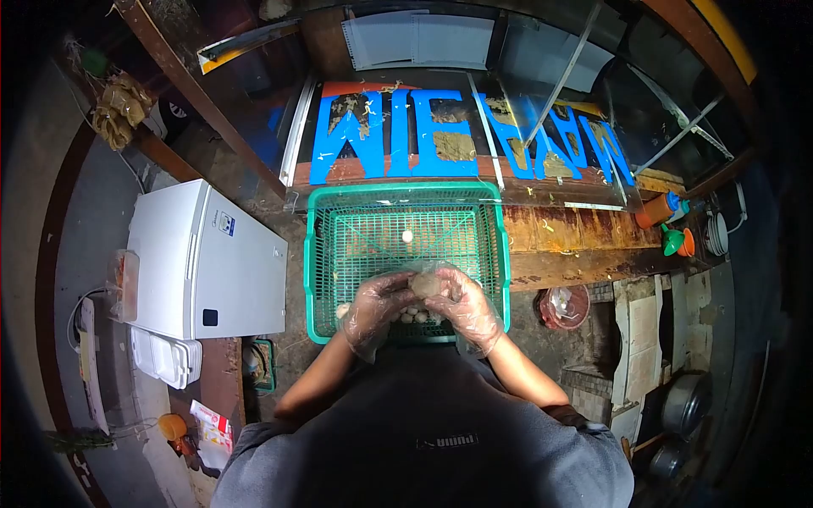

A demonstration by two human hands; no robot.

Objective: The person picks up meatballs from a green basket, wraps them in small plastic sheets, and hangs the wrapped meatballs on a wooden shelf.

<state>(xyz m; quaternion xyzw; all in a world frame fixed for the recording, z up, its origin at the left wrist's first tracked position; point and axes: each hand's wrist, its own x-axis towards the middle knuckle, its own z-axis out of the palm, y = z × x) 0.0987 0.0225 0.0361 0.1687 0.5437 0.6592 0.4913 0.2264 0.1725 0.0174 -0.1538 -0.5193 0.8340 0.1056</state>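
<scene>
Both my hands wear clear plastic gloves and meet over the near part of a green plastic basket. Between them is a pale, greyish-beige round lump. My right hand curls its fingers around the lump's right side. The bent fingers of my left hand close in on its left side. Several small whitish balls lie in the basket below my hands. One lone white ball rests farther out on the mesh.
A white fridge stands left of the basket, with white foam boxes below it. Behind is a glass display case with blue lettering. On the right are a wooden bench, a reddish bin and metal pots.
</scene>
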